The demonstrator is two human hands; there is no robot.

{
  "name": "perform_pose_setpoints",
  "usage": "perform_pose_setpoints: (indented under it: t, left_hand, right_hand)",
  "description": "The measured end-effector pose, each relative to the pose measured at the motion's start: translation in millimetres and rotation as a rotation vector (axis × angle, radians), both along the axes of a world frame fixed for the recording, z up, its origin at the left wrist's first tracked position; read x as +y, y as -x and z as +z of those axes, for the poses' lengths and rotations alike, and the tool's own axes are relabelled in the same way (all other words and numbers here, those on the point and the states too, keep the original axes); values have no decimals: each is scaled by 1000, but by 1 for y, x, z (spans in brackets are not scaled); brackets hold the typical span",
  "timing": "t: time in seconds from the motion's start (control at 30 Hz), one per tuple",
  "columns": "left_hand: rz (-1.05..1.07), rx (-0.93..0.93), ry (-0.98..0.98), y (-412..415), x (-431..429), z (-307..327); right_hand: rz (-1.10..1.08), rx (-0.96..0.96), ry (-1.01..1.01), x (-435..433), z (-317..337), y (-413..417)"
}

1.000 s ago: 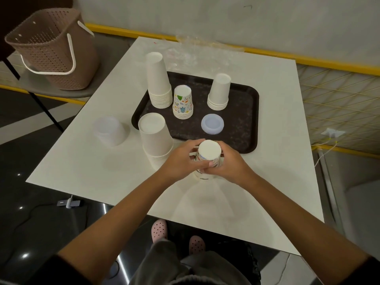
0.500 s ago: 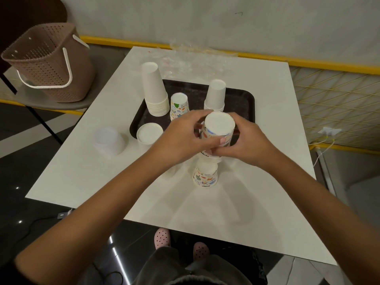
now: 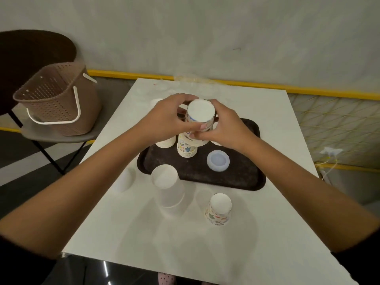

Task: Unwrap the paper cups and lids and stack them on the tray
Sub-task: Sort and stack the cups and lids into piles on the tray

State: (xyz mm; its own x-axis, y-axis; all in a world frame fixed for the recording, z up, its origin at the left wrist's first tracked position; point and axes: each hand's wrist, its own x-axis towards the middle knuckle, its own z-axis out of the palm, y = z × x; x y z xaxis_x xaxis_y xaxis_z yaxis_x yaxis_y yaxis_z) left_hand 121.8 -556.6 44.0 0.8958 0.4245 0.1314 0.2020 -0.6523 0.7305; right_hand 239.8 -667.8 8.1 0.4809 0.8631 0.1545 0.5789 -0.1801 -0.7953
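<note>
Both hands hold an upside-down stack of printed paper cups (image 3: 200, 115) above the black tray (image 3: 242, 177). My left hand (image 3: 164, 120) grips its left side and my right hand (image 3: 224, 126) grips its right side. Directly beneath it a printed cup stack (image 3: 186, 149) stands on the tray. A stack of clear lids (image 3: 218, 161) lies on the tray to the right. More printed cups (image 3: 219, 209) stand on the white table (image 3: 267, 233) near me. A plain white cup stack (image 3: 167, 186) stands at the tray's near left corner. My hands hide other white cup stacks (image 3: 165, 143) on the tray.
A translucent plastic cup (image 3: 125, 179) sits on the table left of the tray. Crumpled clear wrapping (image 3: 191, 83) lies at the table's far edge. A brown perforated basket (image 3: 59, 101) rests on a chair to the left. A wall stands behind the table.
Both hands lifted part of the printed cup stack off the table and carried it away from me, over the printed cups on the tray. The rest stayed on the table.
</note>
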Motion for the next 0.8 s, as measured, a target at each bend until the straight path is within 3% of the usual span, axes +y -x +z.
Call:
perform_pose_setpoints:
  t: [0.33,0.6,0.8]
  left_hand:
    - [-20,66,12,-30,64,-51]
    - [-6,102,181,-41,71,-93]
    - [13,251,117,-46,79,-111]
  right_hand:
    - [-144,122,15,68,-57,-14]
    - [-179,171,124,89,-99,-25]
    - [-186,193,221,94,-122,-29]
